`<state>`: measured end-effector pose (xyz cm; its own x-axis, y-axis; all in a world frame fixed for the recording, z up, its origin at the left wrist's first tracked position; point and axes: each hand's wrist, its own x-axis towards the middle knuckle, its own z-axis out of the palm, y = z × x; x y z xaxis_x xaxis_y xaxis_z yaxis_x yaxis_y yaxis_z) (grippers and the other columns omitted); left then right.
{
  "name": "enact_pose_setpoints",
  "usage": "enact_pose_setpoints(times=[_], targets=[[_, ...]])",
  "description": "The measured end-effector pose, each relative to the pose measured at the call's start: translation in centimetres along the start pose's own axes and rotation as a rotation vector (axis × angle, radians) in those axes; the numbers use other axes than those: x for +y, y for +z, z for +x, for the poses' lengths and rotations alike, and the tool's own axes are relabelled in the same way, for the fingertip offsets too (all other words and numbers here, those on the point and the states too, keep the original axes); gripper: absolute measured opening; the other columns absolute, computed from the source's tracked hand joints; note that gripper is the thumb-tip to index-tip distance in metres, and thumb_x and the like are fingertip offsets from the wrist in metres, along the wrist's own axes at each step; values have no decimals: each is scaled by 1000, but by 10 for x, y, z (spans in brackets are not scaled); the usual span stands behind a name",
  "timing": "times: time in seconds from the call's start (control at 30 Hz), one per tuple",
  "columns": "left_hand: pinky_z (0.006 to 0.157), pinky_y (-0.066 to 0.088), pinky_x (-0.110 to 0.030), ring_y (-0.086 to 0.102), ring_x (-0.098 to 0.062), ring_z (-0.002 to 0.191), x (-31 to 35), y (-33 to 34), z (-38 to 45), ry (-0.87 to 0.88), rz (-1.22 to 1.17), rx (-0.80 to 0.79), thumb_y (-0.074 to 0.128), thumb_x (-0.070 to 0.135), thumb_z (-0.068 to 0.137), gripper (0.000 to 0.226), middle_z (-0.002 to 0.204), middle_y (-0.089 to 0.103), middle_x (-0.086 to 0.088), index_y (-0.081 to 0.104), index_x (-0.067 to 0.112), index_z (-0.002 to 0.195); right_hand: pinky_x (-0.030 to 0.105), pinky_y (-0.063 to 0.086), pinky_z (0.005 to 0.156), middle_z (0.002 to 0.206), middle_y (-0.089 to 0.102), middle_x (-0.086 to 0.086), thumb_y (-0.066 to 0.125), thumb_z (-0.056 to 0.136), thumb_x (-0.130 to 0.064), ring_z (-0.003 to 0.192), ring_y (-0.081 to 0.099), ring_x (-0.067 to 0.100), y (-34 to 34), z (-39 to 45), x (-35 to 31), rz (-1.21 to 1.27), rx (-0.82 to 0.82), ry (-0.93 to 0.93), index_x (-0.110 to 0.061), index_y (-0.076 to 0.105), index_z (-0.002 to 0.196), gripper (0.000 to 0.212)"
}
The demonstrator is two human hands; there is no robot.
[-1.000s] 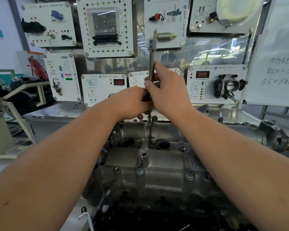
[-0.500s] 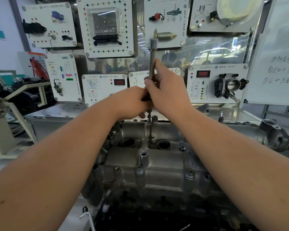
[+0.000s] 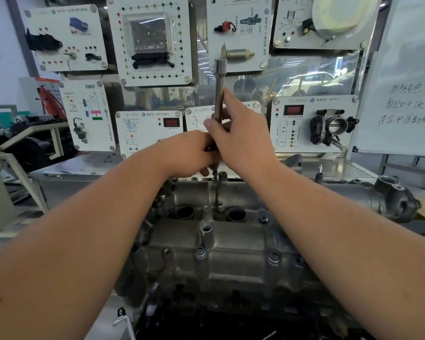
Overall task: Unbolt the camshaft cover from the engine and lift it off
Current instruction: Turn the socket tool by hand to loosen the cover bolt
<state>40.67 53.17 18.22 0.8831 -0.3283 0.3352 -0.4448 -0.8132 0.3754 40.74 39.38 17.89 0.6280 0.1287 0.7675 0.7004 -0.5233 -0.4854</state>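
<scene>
While reaching forward over the engine in the head view, gripping a long socket extension (image 3: 219, 92) with both hands. Standing upright above the far edge of the camshaft cover (image 3: 231, 244), socket end up, lower tip pointing down at a bolt (image 3: 215, 174) on that far rim. Wrapping the left hand (image 3: 189, 153) around the bottom of the shaft, fingers curled tight and clamped on it just above the bolt. Pinching the shaft higher up with the right hand (image 3: 243, 133), thumb on the near side and index finger stretched along the far side, both pressed against the metal. Touching each other, the two hands, at the tool. Still sitting on the engine, the grey cast cover, directly below the forearms, with two round plug wells (image 3: 236, 214) open near its middle and several bolt heads (image 3: 200, 252) showing along the near edge. Hanging behind the bench, a wall of white training panels (image 3: 152, 40) carrying sensors and connectors, one holding a throttle body (image 3: 334, 126). Standing at the far right, a whiteboard (image 3: 407, 94) bearing handwriting.
</scene>
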Motion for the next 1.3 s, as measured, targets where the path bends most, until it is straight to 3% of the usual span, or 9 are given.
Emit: enact_pose_setpoints(times=[0.13,0.23,0.37,0.63,0.8,0.9,1.0,1.17,1.3], targets=[[72,53,-27,73,-5,69,1,0,1,-16,4,6,52,28,101,19,88,74,6,61,34,86,28,50,90,112,70,-1,57,101,-21,95,63,15,1,-1,-1,-14,11,-18,-21,40,153,55],[69,50,-25,72,-3,71,2,0,-1,-23,-2,-13,49,26,103,19,93,72,9,58,36,90,35,56,84,109,72,2,53,102,-19,78,65,16,2,-2,-1,5,-18,-17,-32,23,159,66],[67,48,-27,73,-3,69,2,0,-2,-26,13,-6,50,26,103,21,91,72,11,59,37,88,42,58,83,105,73,4,54,102,-22,82,68,20,3,-3,-1,48,-17,2,-36,9,160,75],[75,57,-29,73,-11,70,4,0,-1,-72,-36,-2,53,23,100,18,77,75,2,63,28,87,30,53,87,99,70,1,58,100,-20,88,64,15,1,-2,-1,64,24,7,-28,34,156,61],[54,46,-10,70,0,64,4,-6,2,-79,-30,-64,52,24,103,20,81,74,2,62,28,86,25,51,81,90,68,-3,57,100,-20,82,62,12,2,-2,0,60,13,-2,-28,36,156,60],[58,46,-13,71,-4,71,2,-12,5,-72,55,-118,55,32,103,18,82,74,8,63,31,86,21,49,75,79,63,-7,56,101,-20,76,60,9,3,-1,2,56,16,-13,-28,35,156,59],[64,40,-19,61,-5,74,-4,-9,7,-25,208,-31,55,39,100,22,81,66,10,66,26,85,23,48,76,73,54,-13,54,102,-22,74,56,9,5,-1,5,44,15,-25,-26,38,154,55],[72,53,-24,70,-7,73,-5,-7,4,-13,118,-33,57,33,98,21,73,72,8,64,34,78,26,48,85,98,67,-4,58,101,-31,93,60,13,7,-1,3,30,42,-38,-20,51,146,47],[70,54,-27,70,2,66,-4,-5,5,-5,78,-31,57,35,101,20,73,73,18,64,33,82,21,38,71,86,58,-9,59,100,-26,83,53,11,7,4,5,-49,70,-36,-9,61,128,33]])
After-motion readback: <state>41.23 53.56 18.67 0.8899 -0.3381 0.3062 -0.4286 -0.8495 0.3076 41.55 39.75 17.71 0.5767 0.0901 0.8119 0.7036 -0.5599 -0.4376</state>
